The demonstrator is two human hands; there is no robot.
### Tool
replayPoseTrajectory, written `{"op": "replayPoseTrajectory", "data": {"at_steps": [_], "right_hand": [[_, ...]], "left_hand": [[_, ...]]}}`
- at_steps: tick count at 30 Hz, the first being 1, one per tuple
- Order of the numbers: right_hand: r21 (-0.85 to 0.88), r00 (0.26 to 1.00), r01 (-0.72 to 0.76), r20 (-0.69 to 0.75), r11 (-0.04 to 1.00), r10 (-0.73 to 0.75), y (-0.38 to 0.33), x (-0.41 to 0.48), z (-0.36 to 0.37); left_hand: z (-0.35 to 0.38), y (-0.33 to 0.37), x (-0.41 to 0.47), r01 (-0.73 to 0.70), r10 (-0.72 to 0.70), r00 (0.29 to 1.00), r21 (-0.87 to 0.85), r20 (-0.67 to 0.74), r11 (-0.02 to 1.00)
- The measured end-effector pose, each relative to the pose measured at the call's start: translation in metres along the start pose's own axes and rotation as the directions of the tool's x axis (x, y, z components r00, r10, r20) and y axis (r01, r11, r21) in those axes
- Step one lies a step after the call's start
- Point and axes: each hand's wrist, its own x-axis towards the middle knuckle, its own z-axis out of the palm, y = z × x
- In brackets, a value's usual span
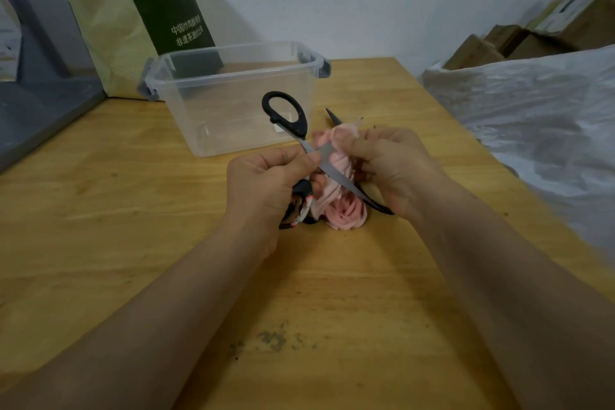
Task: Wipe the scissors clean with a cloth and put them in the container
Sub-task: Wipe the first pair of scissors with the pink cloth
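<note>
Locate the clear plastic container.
Head view: the clear plastic container stands on the wooden table, left of centre, beyond the black-handled scissors and in front of a yellow-green paper bag.

The left hand [266, 183] is covering most of one handle of the black-handled steel scissors [336, 175]. The crumpled pink cloth [342, 213] is hiding one blade except its tip, and the right hand [399, 170] is covering the cloth's top. The right edge is cutting off the blurred white plastic sheet [532, 116].
</note>
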Motion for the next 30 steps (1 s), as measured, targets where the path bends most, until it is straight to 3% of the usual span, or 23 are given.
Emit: {"op": "replayPoseTrajectory", "data": {"at_steps": [3, 9, 14, 19, 22, 27, 30], "right_hand": [[-0.086, 0.995, -0.014, 0.101, 0.996, 0.023, 0.002, -0.002, 0.002], [0.161, 0.996, 0.011, -0.085, 0.987, 0.003, -0.004, 0.002, -0.001], [-0.095, 0.998, 0.002, 0.057, 0.996, 0.003, 0.0, 0.001, 0.0], [0.164, 0.995, 0.001, -0.098, 0.986, 0.016, -0.008, 0.003, -0.005], [0.159, 0.987, 0.026, -0.158, 0.987, -0.001, -0.007, 0.008, -0.008], [0.122, 0.93, 0.157, -0.351, 0.98, -0.106, -0.009, 0.011, -0.018], [0.013, 0.914, 0.299, -0.291, 0.954, -0.283, -0.012, 0.003, -0.016]], "left_hand": [[-0.001, 0.001, 0.0, 0.001, -0.001, 1.0, 0.008, 0.011, 1.0], [0.002, 0.002, -0.001, 0.015, -0.015, 1.0, 0.014, 0.001, 1.0], [0.001, 0.006, -0.003, 0.042, -0.042, 0.999, -0.01, 0.005, 0.999], [0.002, 0.006, -0.003, 0.045, -0.045, 0.999, -0.007, 0.019, 0.999], [0.003, 0.005, -0.004, 0.058, -0.057, 0.998, -0.002, 0.026, 0.998], [0.003, 0.008, -0.003, 0.051, -0.051, 0.998, -0.003, -0.024, 0.999], [0.002, 0.01, 0.0, 0.075, -0.082, 0.992, -0.078, -0.095, 0.994]]}}
